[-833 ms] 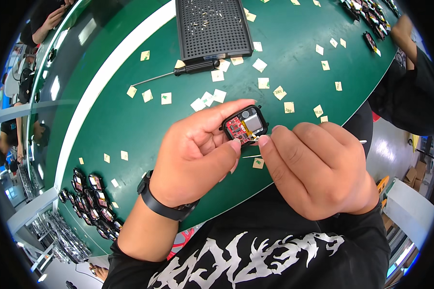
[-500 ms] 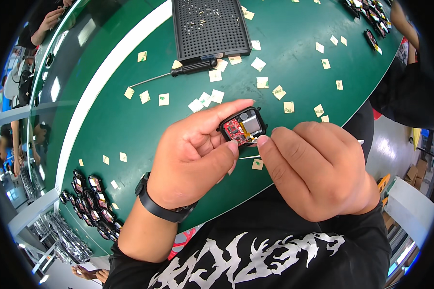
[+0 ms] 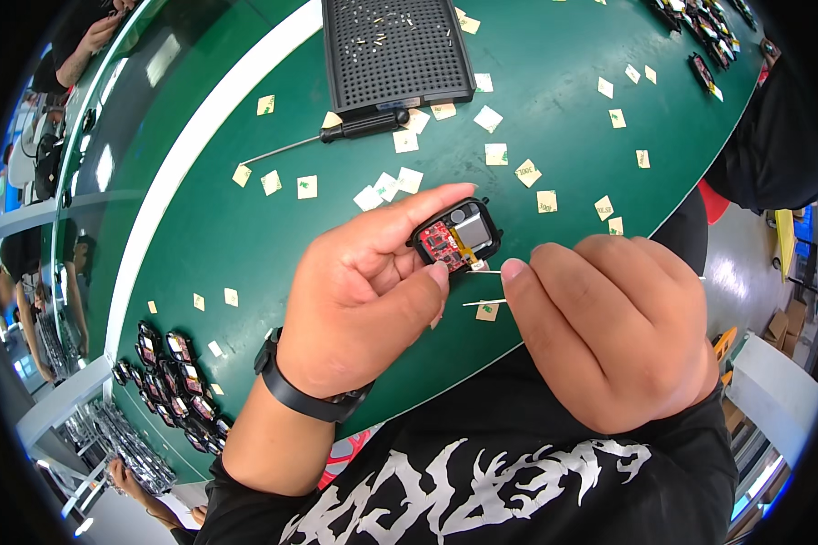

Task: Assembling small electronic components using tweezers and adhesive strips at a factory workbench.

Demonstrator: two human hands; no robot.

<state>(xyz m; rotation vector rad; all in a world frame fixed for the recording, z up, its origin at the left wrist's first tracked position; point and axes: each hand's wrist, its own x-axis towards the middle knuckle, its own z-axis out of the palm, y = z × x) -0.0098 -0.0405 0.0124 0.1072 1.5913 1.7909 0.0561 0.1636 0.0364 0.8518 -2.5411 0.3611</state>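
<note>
My left hand (image 3: 359, 300) grips an opened smartwatch case (image 3: 457, 236) between thumb and fingers, tilted above the table. The black case shows a red circuit board, a silver block and a yellow ribbon strip inside. My right hand (image 3: 613, 331) is closed around slim metal tweezers (image 3: 491, 272), whose thin prongs stick out past the fingertips to the left. One prong end is close to a small white piece at the case's lower edge. The other prong lies lower, over a pale square sticker (image 3: 487, 312). Most of the tweezers is hidden by my fingers.
A black perforated tray (image 3: 395, 64) with tiny loose parts stands at the far side, a screwdriver (image 3: 364, 125) before it. Pale square stickers (image 3: 546, 202) are scattered across the green table (image 3: 245, 227). Similar cases (image 3: 173, 381) cluster at left, more (image 3: 700, 32) at far right. Other people are nearby.
My right hand has shifted slightly right and down, away from the case, so more of the tweezers' prongs shows. My left hand and the smartwatch case have hardly moved.
</note>
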